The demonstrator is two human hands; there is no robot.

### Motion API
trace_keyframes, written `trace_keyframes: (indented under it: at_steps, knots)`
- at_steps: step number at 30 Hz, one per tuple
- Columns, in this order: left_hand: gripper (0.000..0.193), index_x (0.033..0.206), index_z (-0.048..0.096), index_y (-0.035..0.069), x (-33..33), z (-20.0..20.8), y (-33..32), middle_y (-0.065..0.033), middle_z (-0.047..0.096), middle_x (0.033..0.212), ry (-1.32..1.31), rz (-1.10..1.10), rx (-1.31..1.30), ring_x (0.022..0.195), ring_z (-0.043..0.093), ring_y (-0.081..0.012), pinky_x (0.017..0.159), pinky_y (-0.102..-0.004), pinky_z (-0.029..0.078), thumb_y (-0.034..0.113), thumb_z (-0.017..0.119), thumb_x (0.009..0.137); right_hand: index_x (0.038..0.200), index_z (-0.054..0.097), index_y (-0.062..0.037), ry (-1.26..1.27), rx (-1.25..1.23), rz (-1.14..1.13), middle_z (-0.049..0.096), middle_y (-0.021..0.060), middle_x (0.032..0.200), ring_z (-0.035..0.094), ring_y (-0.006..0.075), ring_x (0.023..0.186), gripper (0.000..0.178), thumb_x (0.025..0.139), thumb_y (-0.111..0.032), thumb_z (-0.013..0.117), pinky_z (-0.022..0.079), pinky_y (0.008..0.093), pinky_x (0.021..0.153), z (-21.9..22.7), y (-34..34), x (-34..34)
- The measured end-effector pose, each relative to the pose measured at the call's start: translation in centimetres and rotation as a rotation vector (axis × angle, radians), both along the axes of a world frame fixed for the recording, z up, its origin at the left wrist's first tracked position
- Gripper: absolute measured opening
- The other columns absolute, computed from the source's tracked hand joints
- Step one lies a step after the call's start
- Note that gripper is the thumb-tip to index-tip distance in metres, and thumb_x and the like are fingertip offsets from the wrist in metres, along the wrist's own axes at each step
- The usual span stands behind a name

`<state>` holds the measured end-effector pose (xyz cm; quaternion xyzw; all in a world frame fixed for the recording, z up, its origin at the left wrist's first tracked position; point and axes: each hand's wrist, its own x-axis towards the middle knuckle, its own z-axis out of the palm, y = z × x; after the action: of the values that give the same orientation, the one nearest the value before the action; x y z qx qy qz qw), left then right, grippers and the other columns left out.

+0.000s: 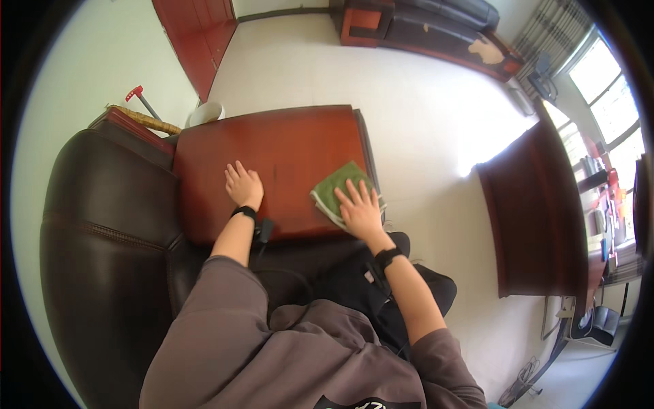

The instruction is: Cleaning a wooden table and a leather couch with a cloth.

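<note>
A reddish-brown wooden tabletop [293, 146] lies in front of me, against the dark leather seat. Flat on its left part rests my left hand [243, 185], fingers spread and nothing in them. A folded green cloth with a pale edge [330, 194] is at the tabletop's right side, its lower corner at the edge. My right hand [361, 208] lies over the cloth with fingers stretched out, pressing on it rather than gripping it. Both wrists wear black bands. Near my left wrist is a small black device [263, 230] with a cable.
A dark leather sofa back [102, 198] rises at my left. Behind the tabletop stand a white bin [206, 113] and a red-handled tool [139, 97]. Across the pale floor [422, 116] is another sofa [436, 31]; a dark wooden desk [535, 211] stands at right. A black bag [347, 290] lies by my lap.
</note>
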<state>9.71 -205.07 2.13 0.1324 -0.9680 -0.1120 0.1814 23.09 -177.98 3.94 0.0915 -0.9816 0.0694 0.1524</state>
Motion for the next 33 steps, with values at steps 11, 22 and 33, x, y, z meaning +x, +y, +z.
trace_keyframes:
  at_steps: [11,22,33]
  knots:
    - [0.047,0.133,0.034,0.003,5.0,2.7,-15.6,-0.0149,0.033,0.139,-0.068,-0.495,-0.105,0.131,0.026,-0.0302,0.106,-0.0415,0.025,0.018,0.042,0.089,0.129,0.044,-0.0319,-0.111,-0.003,0.239,0.032,0.0041,0.141,0.024,0.0359,0.131,0.044,0.085,-0.032,0.046,0.014,0.0635,0.101,1.1,-2.6,-0.4]
    - [0.047,0.13,0.041,0.004,7.3,4.9,-15.0,-0.0126,0.037,0.138,-0.11,-0.455,-0.013,0.129,0.032,-0.0287,0.105,-0.0419,0.026,0.011,0.046,0.084,0.13,0.043,-0.0299,-0.084,0.103,0.154,0.032,0.006,0.141,0.024,0.0352,0.131,0.044,0.085,-0.034,0.041,0.016,0.0632,0.101,1.2,-4.0,-18.0]
    - [0.047,0.129,0.042,0.005,7.4,4.9,-14.7,-0.0118,0.036,0.138,-0.103,-0.442,0.081,0.129,0.031,-0.0281,0.105,-0.042,0.025,0.01,0.045,0.082,0.14,0.026,-0.0252,-0.267,0.153,0.072,0.018,0.0072,0.148,0.014,0.0394,0.134,0.051,0.09,-0.036,0.029,0.008,0.0648,0.101,0.9,-8.5,-26.4]
